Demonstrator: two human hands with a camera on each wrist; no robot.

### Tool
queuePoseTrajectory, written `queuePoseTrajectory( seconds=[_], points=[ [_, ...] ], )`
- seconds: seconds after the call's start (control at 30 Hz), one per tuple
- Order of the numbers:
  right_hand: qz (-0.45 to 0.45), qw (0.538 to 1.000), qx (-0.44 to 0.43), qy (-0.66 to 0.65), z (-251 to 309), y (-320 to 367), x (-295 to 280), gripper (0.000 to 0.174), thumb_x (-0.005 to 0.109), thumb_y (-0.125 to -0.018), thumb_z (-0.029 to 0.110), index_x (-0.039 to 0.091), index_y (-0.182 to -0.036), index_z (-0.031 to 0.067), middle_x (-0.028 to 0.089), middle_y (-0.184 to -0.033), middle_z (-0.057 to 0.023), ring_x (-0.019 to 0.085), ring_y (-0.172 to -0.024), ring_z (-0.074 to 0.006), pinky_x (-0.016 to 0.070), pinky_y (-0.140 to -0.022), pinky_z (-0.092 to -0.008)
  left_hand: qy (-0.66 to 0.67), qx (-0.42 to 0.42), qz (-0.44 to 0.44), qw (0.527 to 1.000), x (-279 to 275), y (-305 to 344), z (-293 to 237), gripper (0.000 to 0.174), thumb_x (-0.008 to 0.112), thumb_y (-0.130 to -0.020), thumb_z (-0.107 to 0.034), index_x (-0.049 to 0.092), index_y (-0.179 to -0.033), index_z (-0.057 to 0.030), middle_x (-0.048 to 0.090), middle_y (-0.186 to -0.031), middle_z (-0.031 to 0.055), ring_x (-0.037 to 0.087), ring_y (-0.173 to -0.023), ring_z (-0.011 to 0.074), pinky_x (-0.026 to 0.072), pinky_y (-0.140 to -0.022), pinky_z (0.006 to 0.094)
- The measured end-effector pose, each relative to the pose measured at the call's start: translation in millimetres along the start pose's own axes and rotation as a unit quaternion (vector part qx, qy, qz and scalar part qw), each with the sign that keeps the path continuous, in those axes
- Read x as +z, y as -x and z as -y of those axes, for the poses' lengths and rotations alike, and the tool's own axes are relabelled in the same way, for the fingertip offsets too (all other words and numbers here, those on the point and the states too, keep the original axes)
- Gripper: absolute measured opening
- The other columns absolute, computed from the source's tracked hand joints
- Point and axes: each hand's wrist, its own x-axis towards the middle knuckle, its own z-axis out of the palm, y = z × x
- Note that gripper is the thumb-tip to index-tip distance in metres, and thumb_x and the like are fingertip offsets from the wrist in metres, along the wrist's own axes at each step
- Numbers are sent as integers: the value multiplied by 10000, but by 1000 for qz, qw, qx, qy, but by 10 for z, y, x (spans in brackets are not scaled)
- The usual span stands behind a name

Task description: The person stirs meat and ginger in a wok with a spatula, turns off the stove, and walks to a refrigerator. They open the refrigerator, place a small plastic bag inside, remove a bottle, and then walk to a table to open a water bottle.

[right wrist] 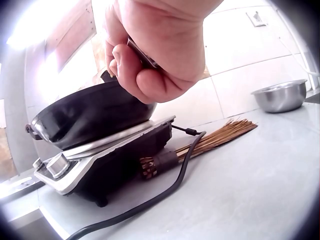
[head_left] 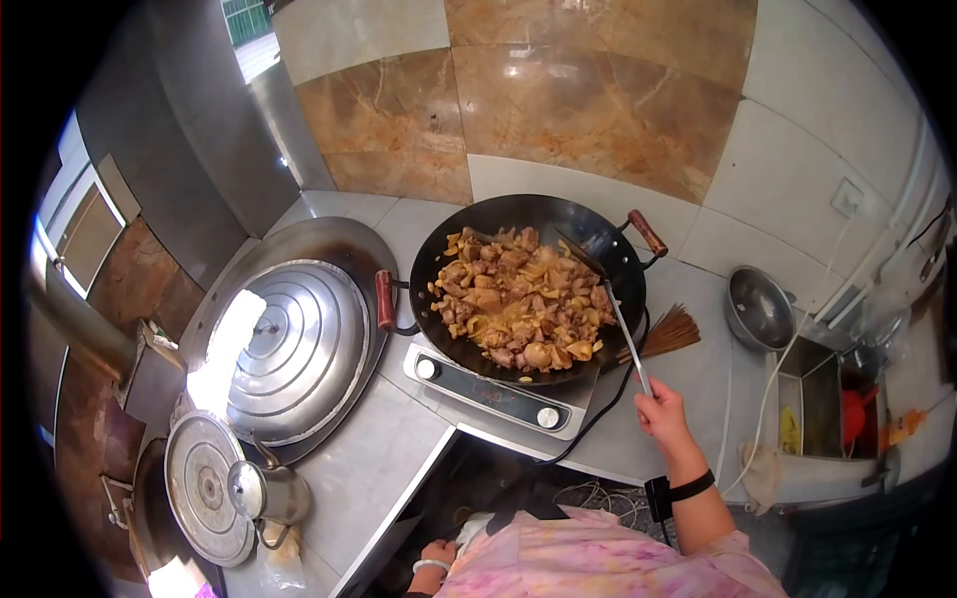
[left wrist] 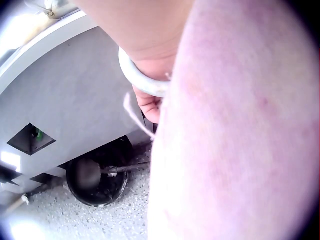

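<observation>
A black wok (head_left: 623,289) full of browned meat chunks (head_left: 518,299) stands on a portable cooker (head_left: 488,392). My right hand (head_left: 662,411) grips the handle of a metal spatula (head_left: 626,334), whose blade rests in the wok's right side; in the right wrist view the fingers of the hand (right wrist: 155,50) curl round that handle. My left hand (head_left: 437,554) hangs low beside the pink patterned shirt, away from the wok. In the left wrist view the left hand (left wrist: 149,105) is mostly hidden by the shirt, and its fingers are hard to make out.
Left of the wok lies a large domed lid (head_left: 299,349), with a flat lid (head_left: 204,488) and a metal pot (head_left: 284,495) nearer me. A straw brush (head_left: 673,334) and black cable lie right of the cooker. Further right are a steel bowl (head_left: 760,309) and a sink (head_left: 812,399).
</observation>
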Motion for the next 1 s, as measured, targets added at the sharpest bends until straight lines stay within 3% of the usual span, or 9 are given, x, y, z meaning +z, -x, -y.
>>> queuePoseTrajectory(
  seconds=[0.23,0.37,0.43,0.5,0.77,0.83,0.87,0.93,1.0],
  points=[
    [3,1000,-8,6,-15,-5,0,348,569,-866,171,537,-1185,35,436,-553,17,358,-406,-53,263,-357,-204,-27,31,21,999,-71,-78,-51,461,463,-799,-413,663,-927,-18,610,-981,251,571,-980,386,440,-881,415],
    [15,1000,8,-2,63,8,-44,286,553,-880,208,564,-1086,10,433,-547,10,357,-405,-58,263,-355,-207,39,60,10,997,-573,118,-636,417,498,-822,-381,653,-955,-18,607,-1001,252,559,-1007,387,437,-883,418],
    [50,998,28,-22,99,-6,-97,235,567,-878,247,582,-920,16,437,-550,12,362,-416,-58,267,-362,-204,96,131,7,987,-652,-190,-615,317,547,-850,-309,628,-832,-3,600,-658,78,563,-546,186,464,-524,315],
    [54,998,32,-22,146,6,-124,227,564,-878,246,567,-877,19,433,-548,11,362,-418,-60,270,-365,-203,164,173,-3,971,-1240,93,-1174,246,529,-870,-239,590,-769,-24,509,-598,14,461,-480,96,402,-450,247],
    [45,987,-83,131,1127,339,-117,128,586,-832,132,521,-783,34,494,-590,-4,430,-450,-76,332,-394,-205,371,315,-182,854,-2718,-212,-2144,192,516,-905,-212,584,-973,-46,547,-716,-3,467,-525,46,367,-438,177],
    [1,937,-84,339,1558,523,-37,97,608,-792,78,527,-804,26,514,-601,-30,500,-511,-108,399,-458,-243,408,314,-181,838,-2919,-454,-2265,260,539,-886,-216,571,-1081,-48,569,-794,1,484,-572,47,380,-445,188],
    [-7,936,-83,343,1665,541,-79,97,608,-792,78,527,-804,26,514,-601,-30,500,-511,-108,399,-458,-243,426,305,-178,833,-2983,-553,-2339,293,539,-885,-223,553,-1121,-49,571,-821,6,482,-576,46,377,-442,188],
    [1,841,-183,509,1869,565,-196,136,625,-780,125,587,-872,32,554,-621,-79,554,-571,-181,442,-544,-302,442,300,-179,826,-3075,-746,-2459,411,546,-875,-259,496,-1221,-44,578,-880,24,480,-574,52,374,-438,190],
    [-13,816,-158,556,2183,694,-34,162,626,-782,163,613,-894,46,574,-651,-102,568,-606,-224,445,-573,-327,435,304,-182,828,-3136,-822,-2605,445,550,-869,-273,479,-1240,-36,581,-883,32,486,-574,62,380,-445,200]
  ],
)
